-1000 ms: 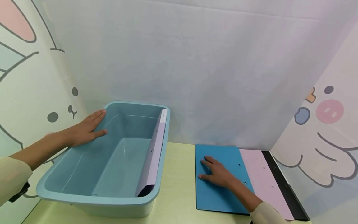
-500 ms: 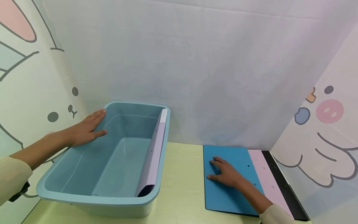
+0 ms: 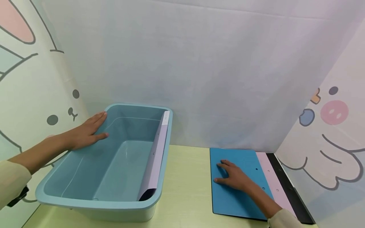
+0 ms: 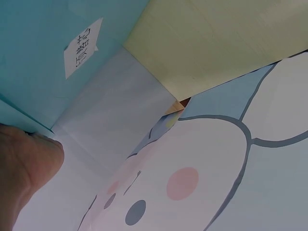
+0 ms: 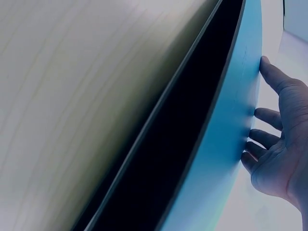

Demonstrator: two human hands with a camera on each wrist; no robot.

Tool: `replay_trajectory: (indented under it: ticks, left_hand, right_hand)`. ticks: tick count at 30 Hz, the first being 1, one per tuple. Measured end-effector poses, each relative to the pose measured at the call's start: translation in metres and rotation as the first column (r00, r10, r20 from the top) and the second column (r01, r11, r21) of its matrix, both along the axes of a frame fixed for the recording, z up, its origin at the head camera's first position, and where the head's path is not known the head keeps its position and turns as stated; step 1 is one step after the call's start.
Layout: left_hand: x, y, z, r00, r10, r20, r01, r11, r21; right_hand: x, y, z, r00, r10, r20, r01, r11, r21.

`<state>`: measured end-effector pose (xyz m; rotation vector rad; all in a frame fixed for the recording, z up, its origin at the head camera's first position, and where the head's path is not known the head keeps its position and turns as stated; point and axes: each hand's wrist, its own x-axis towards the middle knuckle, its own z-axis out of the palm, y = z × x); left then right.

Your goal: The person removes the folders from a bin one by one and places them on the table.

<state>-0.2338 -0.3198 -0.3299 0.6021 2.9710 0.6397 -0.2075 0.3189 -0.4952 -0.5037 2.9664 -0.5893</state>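
My left hand [image 3: 86, 131] rests on the left rim of a light-blue plastic tub [image 3: 99, 205], thumb inside and fingers extended. In the left wrist view, that hand [image 4: 29, 166] is at the tub's edge, near a white label [image 4: 83, 49] with handwriting. Inside the tub a lilac binder [image 3: 156, 155] stands on edge along the right wall. My right hand [image 3: 233, 177] has its spread fingertips on the cover of a blue ring binder [image 3: 228, 202] lying flat. The right wrist view shows fingertips touching the blue cover [image 5: 219, 144], with a dark gap between its boards.
A pink binder [image 3: 271, 174] shows beside the blue one, overlapped by it, and a black binder edge [image 3: 288, 186] lies farther right by the wall. Pale wooden tabletop [image 3: 185, 177] runs between tub and binders. White curtain [image 3: 199, 79] hangs behind.
My right hand and the blue binder under it have slid to the right, so less of the pink binder shows. The left hand keeps its place on the tub rim.
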Motion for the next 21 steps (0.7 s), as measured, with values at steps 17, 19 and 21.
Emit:
replay_trajectory:
  ticks: [17,19,21]
  left_hand:
    - [0.000,0.000,0.000,1.000,0.001,-0.002,-0.001,1.000,0.000]
    - [0.000,0.000,0.000,1.000,0.001,0.000,-0.001,1.000,-0.001]
    - [0.000,0.000,0.001,1.000,0.002,0.003,-0.002,1.000,-0.004]
  right_hand:
    - [-0.001,-0.005,0.009,1.000,-0.016,0.014,0.016,1.000,0.018]
    - [-0.002,-0.005,0.012,1.000,-0.017,0.003,0.017,1.000,0.013]
    - [-0.002,-0.004,0.014,1.000,-0.017,-0.016,0.017,1.000,0.009]
